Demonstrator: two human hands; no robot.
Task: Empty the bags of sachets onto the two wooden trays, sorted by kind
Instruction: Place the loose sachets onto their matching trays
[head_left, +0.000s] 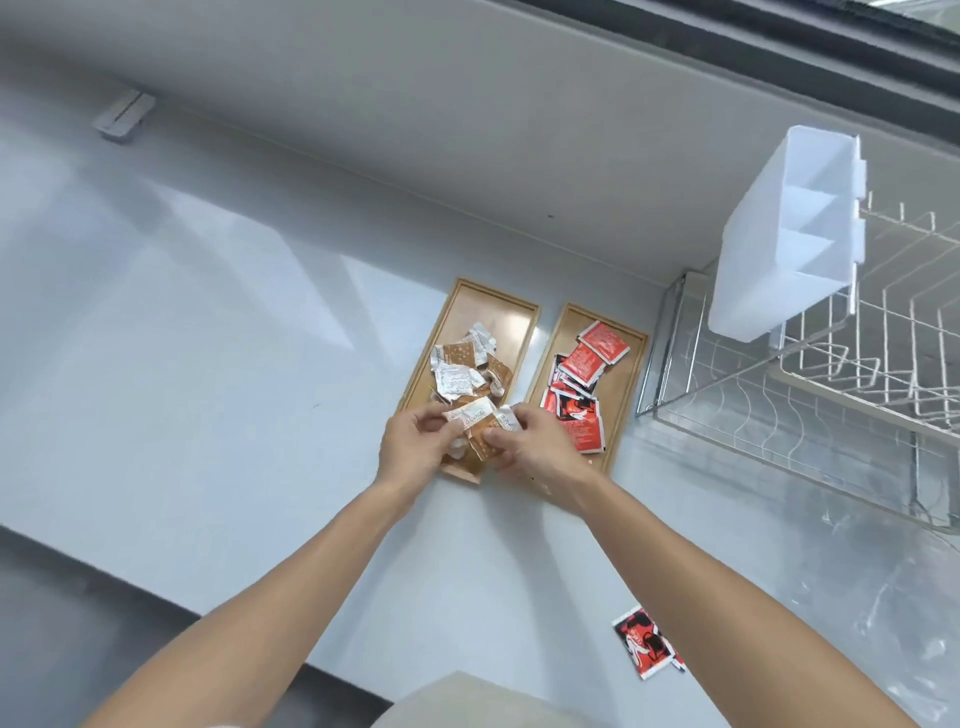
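Both hands meet over the near end of the left tray, its long axis running away from the person. The left hand and right hand each pinch brown-and-white sachets directly above it. Red sachets fill the right tray; one stray red sachet lies on the surface, nearer the right arm.

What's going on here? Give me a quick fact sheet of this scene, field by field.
surface: white counter
left tray: brown and white sachets
right tray: red sachets
left hand: holding a brown and white sachet over the left tray's near end
right hand: pinching sachets there too
stray: one red sachet on the counter, near edge
right side: wire dish rack with white plastic holder
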